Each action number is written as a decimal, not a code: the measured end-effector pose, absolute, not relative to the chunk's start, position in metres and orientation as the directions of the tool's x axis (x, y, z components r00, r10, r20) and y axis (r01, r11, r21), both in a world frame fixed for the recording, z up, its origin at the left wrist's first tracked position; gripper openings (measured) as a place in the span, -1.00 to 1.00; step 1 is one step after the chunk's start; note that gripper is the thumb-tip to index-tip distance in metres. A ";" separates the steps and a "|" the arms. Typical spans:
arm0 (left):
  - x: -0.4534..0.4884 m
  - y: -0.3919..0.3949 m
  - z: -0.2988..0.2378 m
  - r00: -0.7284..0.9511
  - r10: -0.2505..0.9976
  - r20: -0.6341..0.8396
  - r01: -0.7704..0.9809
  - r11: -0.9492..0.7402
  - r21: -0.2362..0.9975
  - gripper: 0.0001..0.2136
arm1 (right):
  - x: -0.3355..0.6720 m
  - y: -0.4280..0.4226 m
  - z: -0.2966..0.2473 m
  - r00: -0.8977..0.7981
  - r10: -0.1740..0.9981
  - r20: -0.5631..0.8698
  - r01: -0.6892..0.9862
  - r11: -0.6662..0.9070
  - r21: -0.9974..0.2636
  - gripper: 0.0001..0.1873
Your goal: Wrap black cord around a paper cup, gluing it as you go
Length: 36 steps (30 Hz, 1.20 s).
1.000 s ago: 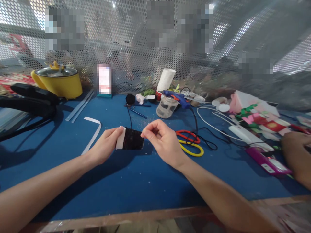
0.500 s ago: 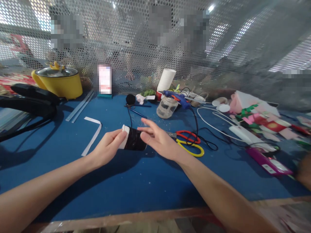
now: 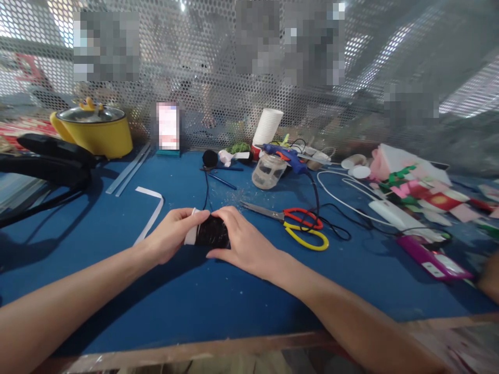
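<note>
Both of my hands are on a small black cylinder with a white end (image 3: pixel 208 232), low over the blue table (image 3: pixel 218 301). My left hand (image 3: pixel 171 239) grips its white end from the left. My right hand (image 3: pixel 244 241) wraps over its black right end, fingers curled round it. A black cord (image 3: pixel 206 189) runs from the far side of the cylinder toward the back of the table.
Red and yellow scissors (image 3: pixel 296 223) lie just right of my hands. Behind are a glass jar (image 3: pixel 267 171), a blue glue gun (image 3: pixel 283 155), a white roll (image 3: pixel 267 127), white cables and a pink case (image 3: pixel 432 259). A yellow pot (image 3: pixel 93 130) and a white strip (image 3: pixel 150 213) lie left. Another person's hand (image 3: pixel 489 280) is at the right edge.
My right hand went from a pinch at the cylinder's right end, to open fingers, to closed over the cylinder. The cylinder sank toward the table. The other person's hand drew back right.
</note>
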<state>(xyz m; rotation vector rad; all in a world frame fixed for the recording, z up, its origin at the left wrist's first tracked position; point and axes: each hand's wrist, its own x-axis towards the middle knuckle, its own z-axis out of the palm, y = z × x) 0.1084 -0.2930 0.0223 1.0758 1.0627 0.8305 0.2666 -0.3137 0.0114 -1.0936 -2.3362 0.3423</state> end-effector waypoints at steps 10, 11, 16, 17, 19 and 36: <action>0.106 -0.292 0.020 0.213 0.965 -0.152 0.125 0.128 0.984 -0.77 | 0.276 -0.305 0.020 -0.284 0.862 0.420 0.564 0.505 -0.654 -0.97; 0.107 -0.292 0.021 0.210 0.965 -0.158 0.133 0.131 0.982 -0.77 | 0.277 -0.304 0.021 -0.274 0.864 0.422 0.575 0.499 -0.648 -0.97; 0.106 -0.291 0.020 0.183 0.972 -0.149 0.162 0.119 0.980 -0.77 | 0.281 -0.301 0.025 -0.115 0.970 0.214 0.495 0.243 -0.834 -0.81; 0.105 -0.290 0.020 0.186 0.973 -0.138 0.168 0.107 0.980 -0.76 | 0.281 -0.299 0.025 -0.107 0.986 0.125 0.425 0.159 -0.891 -0.79; 0.104 -0.288 0.020 0.195 0.973 -0.120 0.193 0.082 0.978 -0.76 | 0.283 -0.296 0.026 -0.136 0.991 -0.009 0.268 0.028 -0.963 -0.79; 0.098 -0.284 0.020 0.202 0.979 -0.034 0.289 -0.026 0.957 -0.75 | 0.280 -0.299 0.023 -0.378 0.913 -0.155 0.618 0.124 -0.777 -0.34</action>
